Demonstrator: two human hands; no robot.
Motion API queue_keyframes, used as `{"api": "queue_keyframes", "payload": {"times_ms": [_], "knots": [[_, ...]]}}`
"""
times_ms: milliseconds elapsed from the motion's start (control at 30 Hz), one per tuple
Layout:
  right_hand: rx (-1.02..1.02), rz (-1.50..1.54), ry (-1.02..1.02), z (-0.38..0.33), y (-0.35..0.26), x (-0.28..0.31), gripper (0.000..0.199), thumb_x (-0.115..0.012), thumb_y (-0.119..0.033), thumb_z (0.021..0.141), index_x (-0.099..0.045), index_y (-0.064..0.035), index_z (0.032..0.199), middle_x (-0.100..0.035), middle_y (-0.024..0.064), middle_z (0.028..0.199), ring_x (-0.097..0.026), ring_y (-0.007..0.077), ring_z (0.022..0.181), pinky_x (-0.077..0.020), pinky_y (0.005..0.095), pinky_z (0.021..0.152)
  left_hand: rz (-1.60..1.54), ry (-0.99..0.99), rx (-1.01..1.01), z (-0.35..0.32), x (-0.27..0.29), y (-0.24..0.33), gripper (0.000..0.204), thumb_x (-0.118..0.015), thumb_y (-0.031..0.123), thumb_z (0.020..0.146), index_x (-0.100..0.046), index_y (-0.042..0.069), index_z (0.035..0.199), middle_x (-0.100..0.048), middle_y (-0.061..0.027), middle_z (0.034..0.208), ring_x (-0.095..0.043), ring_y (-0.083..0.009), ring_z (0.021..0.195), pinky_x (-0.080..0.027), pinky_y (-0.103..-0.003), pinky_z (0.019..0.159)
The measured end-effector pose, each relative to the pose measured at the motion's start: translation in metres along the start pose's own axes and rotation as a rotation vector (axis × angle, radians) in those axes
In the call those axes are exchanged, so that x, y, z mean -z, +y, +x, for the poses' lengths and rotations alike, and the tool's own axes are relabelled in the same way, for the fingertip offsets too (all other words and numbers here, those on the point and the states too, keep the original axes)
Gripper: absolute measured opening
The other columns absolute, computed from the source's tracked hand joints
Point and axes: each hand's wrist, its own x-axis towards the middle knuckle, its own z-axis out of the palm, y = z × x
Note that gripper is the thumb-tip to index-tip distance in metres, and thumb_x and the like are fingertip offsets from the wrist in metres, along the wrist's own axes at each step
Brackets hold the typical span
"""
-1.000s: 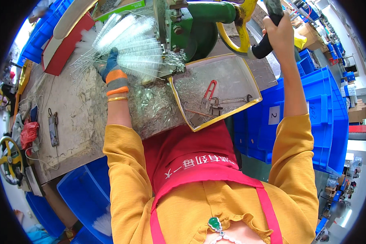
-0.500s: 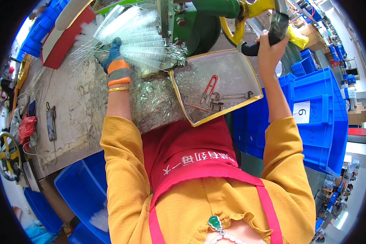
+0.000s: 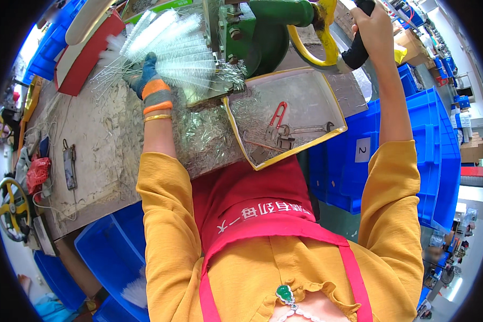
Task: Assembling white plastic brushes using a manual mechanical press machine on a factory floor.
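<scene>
My left hand (image 3: 149,80), in a blue and orange glove, is closed around the wire stems of several white bottle brushes (image 3: 183,67). Their bristled ends fan out toward a green hand press (image 3: 273,40), beside its metal front. At the upper right, my bare right hand (image 3: 374,27) grips a black handle (image 3: 356,53) on the press's yellow handwheel (image 3: 330,45). Clear bristle clippings (image 3: 209,131) litter the bench below the brushes.
A yellow-edged tray (image 3: 306,149) on the bench holds red-handled pliers (image 3: 278,115) and an adjustable wrench (image 3: 287,140). Blue crates (image 3: 429,155) stand at the right, and a blue bin (image 3: 104,241) sits below the bench at left. A red box (image 3: 88,59) and a phone (image 3: 69,166) lie leftward.
My right hand has moved up and slightly right, carrying the handle round with the handwheel. My left hand stays nearly in place with the brushes, which have shifted slightly left.
</scene>
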Motion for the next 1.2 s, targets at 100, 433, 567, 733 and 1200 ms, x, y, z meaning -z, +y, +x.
{"api": "queue_keyframes", "payload": {"times_ms": [100, 433, 567, 733, 1200], "knots": [[0.148, 0.020, 0.235, -0.027, 0.038, -0.033, 0.025, -0.053, -0.015, 0.068, -0.044, 0.0023, 0.084, -0.051, 0.0078, 0.055, -0.053, 0.0133, 0.049, -0.0424, 0.0254, 0.046, 0.051, 0.021, -0.021, -0.004, 0.004, 0.008, 0.055, -0.069, -0.001, 0.056, -0.044, 0.001, 0.105, -0.052, -0.0106, 0.097, -0.051, -0.0181, 0.081, -0.044, -0.027, 0.071], [-0.035, 0.323, 0.341, -0.068, 0.055, -0.066, 0.037, -0.057, -0.015, 0.068, -0.036, 0.0000, 0.095, -0.050, 0.0122, 0.068, -0.050, 0.0197, 0.060, -0.0407, 0.0314, 0.058, 0.013, -0.452, -0.015, -0.012, 0.019, 0.009, 0.065, -0.066, -0.007, 0.058, -0.035, 0.005, 0.114, -0.050, -0.0096, 0.100, -0.051, -0.0183, 0.085, -0.044, -0.027, 0.074], [0.004, 0.378, 0.416, -0.075, 0.056, -0.070, 0.035, -0.055, -0.012, 0.069, -0.035, 0.0010, 0.094, -0.052, 0.0120, 0.065, -0.053, 0.0199, 0.058, -0.0422, 0.0300, 0.057, 0.014, -0.424, 0.018, -0.012, 0.021, -0.001, 0.062, -0.065, -0.007, 0.058, -0.036, 0.004, 0.112, -0.050, -0.0099, 0.099, -0.052, -0.0187, 0.083, -0.045, -0.028, 0.071], [-0.002, 0.264, 0.202, -0.055, 0.028, -0.038, 0.030, -0.054, -0.010, 0.068, -0.037, 0.0030, 0.090, -0.054, 0.0133, 0.061, -0.056, 0.0190, 0.051, -0.0447, 0.0299, 0.050, 0.013, -0.318, 0.073, -0.015, 0.023, -0.008, 0.061, -0.065, -0.007, 0.058, -0.037, 0.004, 0.111, -0.050, -0.0094, 0.098, -0.052, -0.0185, 0.082, -0.046, -0.028, 0.070], [0.008, -0.073, -0.117, 0.019, 0.001, -0.005, 0.022, -0.050, -0.018, 0.068, -0.045, 0.0030, 0.074, -0.050, 0.0067, 0.050, -0.050, 0.0132, 0.042, -0.0412, 0.0247, 0.040, 0.143, -0.066, 0.259, -0.037, 0.001, 0.000, 0.056, -0.064, -0.010, 0.056, -0.039, 0.004, 0.104, -0.049, -0.0077, 0.097, -0.050, -0.0169, 0.081, -0.046, -0.028, 0.069]]}}
